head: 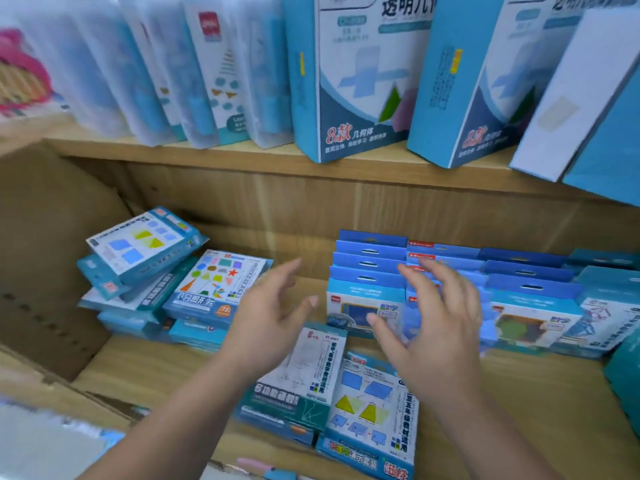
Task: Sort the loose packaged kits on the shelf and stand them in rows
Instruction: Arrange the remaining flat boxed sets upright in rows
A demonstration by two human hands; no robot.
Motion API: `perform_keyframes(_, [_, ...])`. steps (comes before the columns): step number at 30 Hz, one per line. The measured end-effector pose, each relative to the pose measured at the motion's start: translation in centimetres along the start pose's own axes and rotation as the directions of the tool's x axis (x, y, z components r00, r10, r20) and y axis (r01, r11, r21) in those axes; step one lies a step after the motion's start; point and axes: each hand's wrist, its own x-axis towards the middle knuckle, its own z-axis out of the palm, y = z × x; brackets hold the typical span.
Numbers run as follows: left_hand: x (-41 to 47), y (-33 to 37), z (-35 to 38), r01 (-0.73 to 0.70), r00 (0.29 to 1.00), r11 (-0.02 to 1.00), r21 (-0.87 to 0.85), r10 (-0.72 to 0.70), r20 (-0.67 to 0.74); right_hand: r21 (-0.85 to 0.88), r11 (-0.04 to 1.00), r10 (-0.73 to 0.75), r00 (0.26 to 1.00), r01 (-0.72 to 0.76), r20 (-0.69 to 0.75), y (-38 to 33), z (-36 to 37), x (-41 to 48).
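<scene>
Both hands hung empty with grips spread wide, the right hand (434,327) nearer the standing rows (450,289) just beyond it, while two loose kits (332,393) lay flat below the left hand (273,317), long axes running front-to-back.

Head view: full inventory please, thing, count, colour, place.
Standing kits: several rows, exact count unclear, blue hang-tab tops, right of lower shelf, upright.
Flat kits: two, teal and blue-white, lying at the front centre of lower shelf, side by side.
Loose pile: several kits, count unclear, blue and white, left of lower shelf, stacked askew.
Tall boxes: at least two printed blue-white, plus a plain white-faced one further right, upper shelf, leaning.
Clear packs: several, translucent with blue contents, upper shelf left.
Cardboard panel: one, brown, left side of lower shelf.
Shelf: light wood, two levels visible.
Left hand: open, empty, above the flat kits.
Right hand: open, empty, in front of the standing kits.
</scene>
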Motion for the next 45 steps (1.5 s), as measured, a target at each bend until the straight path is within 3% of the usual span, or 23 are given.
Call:
perform_keyframes(5, [-2.1, -1.2, -6.7, -0.035, 0.949, 0.978, 0.208, 0.098, -0.299, 0.286, 0.958, -0.1, 0.968, 0.032, 0.228, -4.6, 3.7, 1.6])
perform_keyframes(11, [-2.7, -4.2, -13.4, 0.125, 0.865, 0.873, 0.471, 0.137, -0.483, 0.328, 0.945, -0.17, 0.874, 0.013, 0.456, -7.6, 8.5, 2.4])
perform_keyframes(14, [-1.8, -5.4, -15.8, 0.202, 0.874, 0.821, 0.534, 0.096, -0.477, 0.291, 0.957, -0.16, 0.803, -0.017, 0.575, -9.1, 10.0, 3.9])
perform_keyframes(20, [1.1, -7.5, -18.4, 0.251, 0.941, 0.839, 0.482, -0.094, -0.326, 0.191, 0.979, -0.106, 0.623, -0.072, 0.775, -12.3, 12.2, 7.2])
perform_keyframes(27, [2.8, -10.7, -20.0, 0.22, 0.971, 0.864, 0.453, -0.149, -0.189, 0.04, 0.995, 0.022, 0.563, -0.096, 0.827, -14.9, 14.1, 7.2])
perform_keyframes(32, [4.2, -12.4, -21.1, 0.185, 0.981, 0.855, 0.484, -0.128, -0.148, -0.064, 0.997, 0.07, 0.593, -0.031, 0.802, -16.1, 15.0, 6.5])
perform_keyframes(35, [4.5, -12.9, -21.3, 0.154, 0.985, 0.883, 0.444, -0.1, -0.142, -0.11, 0.994, 0.074, 0.652, 0.015, 0.754, -16.4, 15.0, 5.9])
perform_keyframes(40, [4.2, -12.1, -21.4, 0.075, 0.976, 0.917, 0.392, 0.013, -0.217, -0.104, 0.994, 0.083, 0.755, -0.02, 0.651, -16.3, 12.2, 4.7])
perform_keyframes(45, [2.6, -9.2, -20.3, -0.097, 0.965, 0.951, 0.294, 0.162, -0.207, -0.124, 0.988, 0.151, 0.775, -0.095, 0.613, -13.8, 5.0, 3.1])
